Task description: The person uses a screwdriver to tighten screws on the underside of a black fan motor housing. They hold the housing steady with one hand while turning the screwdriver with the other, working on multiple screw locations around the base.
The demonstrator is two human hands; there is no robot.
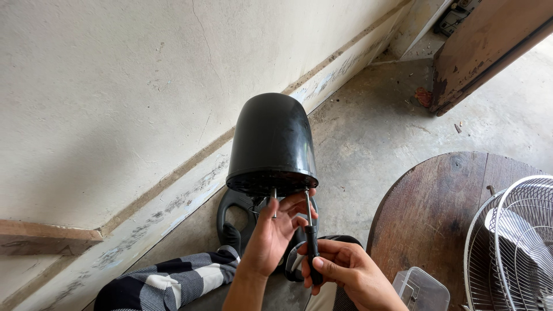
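Concrete floor (pixel 368 138) and a pale plaster wall (pixel 115 86) fill most of the view, with a worn wooden door (pixel 489 46) at the far corner; a round dark wooden table (pixel 432 207) stands at the right, bearing a white wire fan guard (pixel 512 242) and a clear plastic tub (pixel 420 291) near its edge; a black domed motor housing (pixel 272 144) is held up in the middle, open end facing down toward the person, dome pointing away; below it lies a black base (pixel 230 213). The left hand (pixel 271 236) reaches up under the housing's rim, fingers curled about a small metal pin there; the right hand (pixel 345 270), lower and to the right, is clenched round the black handle of a screwdriver (pixel 311 236). Its shaft runs almost straight up, tip just at the underside of the housing, right beside the left fingertips; the housing sits directly above and beyond both hands, the left nearer it. A striped trouser leg (pixel 173 282) shows at the bottom.
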